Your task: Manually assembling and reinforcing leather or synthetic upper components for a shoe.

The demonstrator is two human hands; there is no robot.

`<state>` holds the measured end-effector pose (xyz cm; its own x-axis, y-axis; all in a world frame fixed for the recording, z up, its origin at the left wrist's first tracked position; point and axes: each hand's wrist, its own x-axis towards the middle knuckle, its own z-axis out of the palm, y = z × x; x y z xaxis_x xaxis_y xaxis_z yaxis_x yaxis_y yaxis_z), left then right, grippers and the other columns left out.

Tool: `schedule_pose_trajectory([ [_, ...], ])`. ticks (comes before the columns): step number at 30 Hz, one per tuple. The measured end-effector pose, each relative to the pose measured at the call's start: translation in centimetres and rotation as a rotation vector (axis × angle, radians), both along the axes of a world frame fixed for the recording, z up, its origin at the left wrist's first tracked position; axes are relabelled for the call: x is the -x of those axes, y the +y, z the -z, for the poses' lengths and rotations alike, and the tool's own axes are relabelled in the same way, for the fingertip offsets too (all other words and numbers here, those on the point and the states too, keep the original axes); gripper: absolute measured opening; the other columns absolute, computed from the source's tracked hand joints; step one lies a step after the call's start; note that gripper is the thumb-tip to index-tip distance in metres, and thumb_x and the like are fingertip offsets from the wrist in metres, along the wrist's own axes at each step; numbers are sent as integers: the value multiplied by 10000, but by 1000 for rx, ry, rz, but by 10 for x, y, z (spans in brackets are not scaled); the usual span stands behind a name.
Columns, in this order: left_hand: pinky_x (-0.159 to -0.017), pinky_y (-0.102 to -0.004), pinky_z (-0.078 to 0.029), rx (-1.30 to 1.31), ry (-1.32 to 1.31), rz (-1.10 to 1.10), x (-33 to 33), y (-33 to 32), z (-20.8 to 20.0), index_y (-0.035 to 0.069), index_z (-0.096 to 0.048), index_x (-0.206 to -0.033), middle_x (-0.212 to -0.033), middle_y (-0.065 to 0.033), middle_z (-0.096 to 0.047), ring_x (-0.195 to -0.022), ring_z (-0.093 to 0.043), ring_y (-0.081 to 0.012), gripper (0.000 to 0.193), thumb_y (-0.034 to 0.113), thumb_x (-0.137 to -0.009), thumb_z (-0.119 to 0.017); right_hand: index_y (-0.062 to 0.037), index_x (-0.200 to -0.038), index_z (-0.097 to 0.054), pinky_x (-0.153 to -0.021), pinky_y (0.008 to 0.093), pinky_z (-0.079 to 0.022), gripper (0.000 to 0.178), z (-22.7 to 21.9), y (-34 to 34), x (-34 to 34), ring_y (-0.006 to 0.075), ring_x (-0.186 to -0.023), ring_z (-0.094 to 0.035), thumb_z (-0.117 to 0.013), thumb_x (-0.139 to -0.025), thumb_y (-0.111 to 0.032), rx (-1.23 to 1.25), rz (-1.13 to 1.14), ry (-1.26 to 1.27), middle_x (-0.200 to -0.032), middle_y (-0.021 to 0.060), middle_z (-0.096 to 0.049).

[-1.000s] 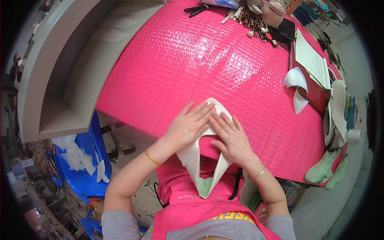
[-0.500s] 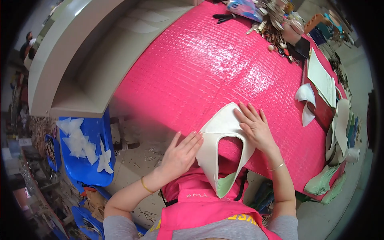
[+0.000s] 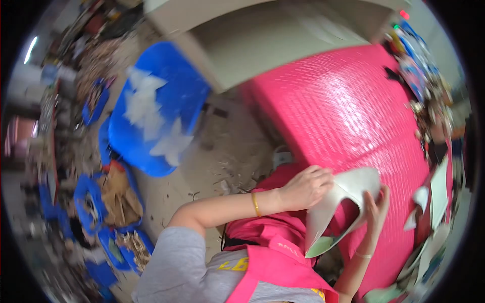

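Note:
A white shoe upper (image 3: pixel 327 201) with a pale green lining (image 3: pixel 321 246) is held up at the near edge of the pink-covered table, tilted. It has a long rounded opening through its middle. My left hand (image 3: pixel 306 188) has its fingers curled in and pinched at the upper's left edge. On the other side, my right hand (image 3: pixel 375 211) grips the right edge, with thumb and fingers around it. The lower tip of the upper hangs over my pink apron (image 3: pixel 288 265).
White cut pieces (image 3: pixel 144 103) lie on a blue plastic seat-like surface (image 3: pixel 156 164) to the left. A beige shelf unit (image 3: pixel 242 63) stands along the pink table's (image 3: pixel 328 101) far side. Blue baskets (image 3: pixel 88 202) sit at lower left; clutter lines the table's right side.
My view has swung left. The upper has been lifted from lying flat under both hands. My left fingers have closed on its edge, and my right hand has shifted round the right edge.

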<state>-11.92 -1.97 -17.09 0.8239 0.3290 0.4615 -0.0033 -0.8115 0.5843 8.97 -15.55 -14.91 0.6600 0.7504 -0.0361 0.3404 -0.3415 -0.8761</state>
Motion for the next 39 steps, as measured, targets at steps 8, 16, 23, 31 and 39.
schedule_pose_trajectory([
  [8,-877,-376,-392,172,-49,-828,163,30,-2,67,-549,-1068,-1105,-145,-468,-1044,-461,-312,430,-35,-654,-500,-14,-1091,-456,-801,243,-400,259,-44,-27,-99,119,-895,-492,-503,-851,-100,-277,82,291,-991,55,-501],
  [16,-939,-419,-318,499,651,-1446,365,99,103,-82,-340,-1225,-1200,-240,-433,-1101,-431,-352,846,551,-706,-555,-80,-928,-531,-662,212,-402,145,20,-67,-244,69,-756,-492,-484,-875,-206,-31,262,289,-794,-32,-509],
  [23,-788,-313,-429,1367,459,-1616,406,121,172,-89,-438,-1144,-1108,-180,-532,-920,-549,-295,793,599,-751,-451,-18,-1101,-473,-650,202,-416,319,-16,-99,-217,94,-786,-508,-490,-871,-238,126,81,-237,-941,38,-548],
  [31,-865,-335,-421,912,-974,-1202,344,89,86,-28,-472,-1095,-1068,-120,-534,-989,-520,-237,337,176,-828,-503,18,-1021,-525,-700,222,-435,194,-95,-64,-95,123,-795,-555,-487,-862,-86,72,-2,-302,-910,70,-567],
  [39,-882,-387,-411,936,-888,-619,192,-50,-60,3,-377,-1200,-1137,-134,-485,-1016,-501,-232,452,82,-783,-533,-28,-1214,-400,-845,323,-415,527,-113,29,64,190,-941,-546,-602,-729,-71,-88,-674,201,-1055,103,-554],
])
